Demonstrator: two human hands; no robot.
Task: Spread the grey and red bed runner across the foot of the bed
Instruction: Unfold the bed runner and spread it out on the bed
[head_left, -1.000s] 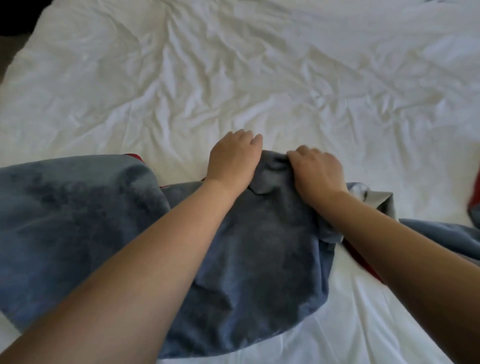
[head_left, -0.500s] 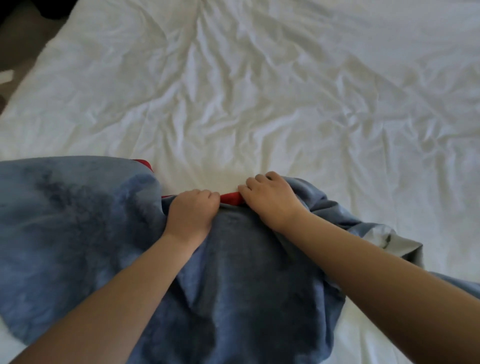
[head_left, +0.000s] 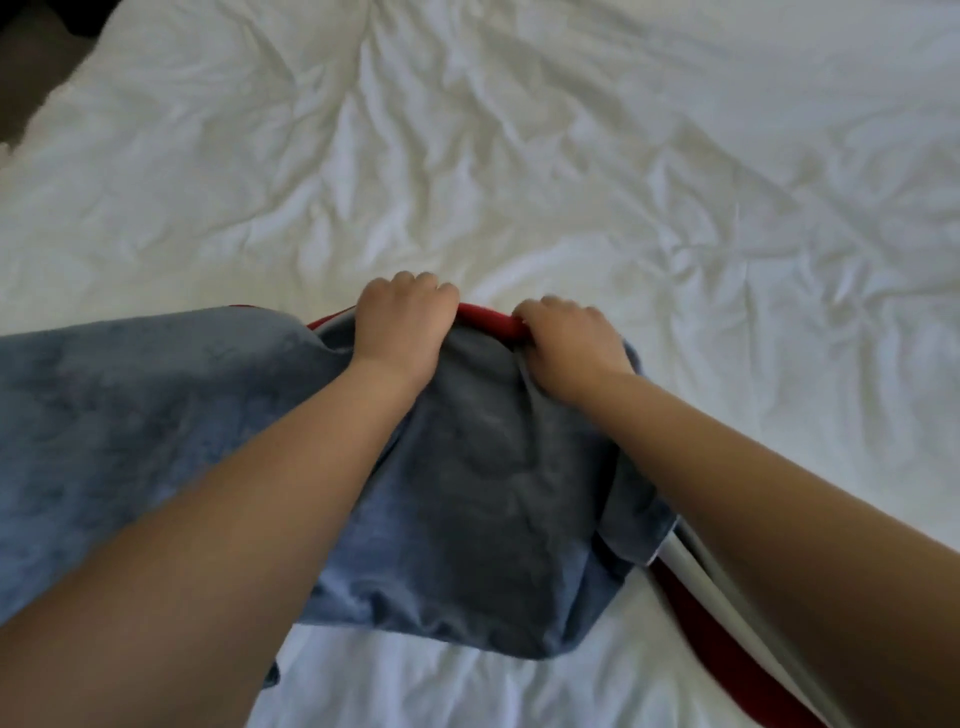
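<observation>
The grey-blue plush bed runner (head_left: 483, 499) with a red border lies bunched across the near part of the white bed (head_left: 519, 182). Its left part lies flat toward the left edge of view. My left hand (head_left: 402, 327) and my right hand (head_left: 569, 343) sit side by side, both closed on the runner's far edge, with the red trim (head_left: 491, 319) showing between them. Another stretch of red and pale grey trim (head_left: 727, 623) runs under my right forearm toward the bottom right.
Wrinkled white bedding covers the whole bed beyond and to the right of the runner. The bed's left edge and a strip of dark floor (head_left: 31, 67) show at the top left corner.
Both hands have shifted their grip along the runner's far edge and pushed it a little farther up the bed. More red trim shows between them, and the folded part on the right has turned over.
</observation>
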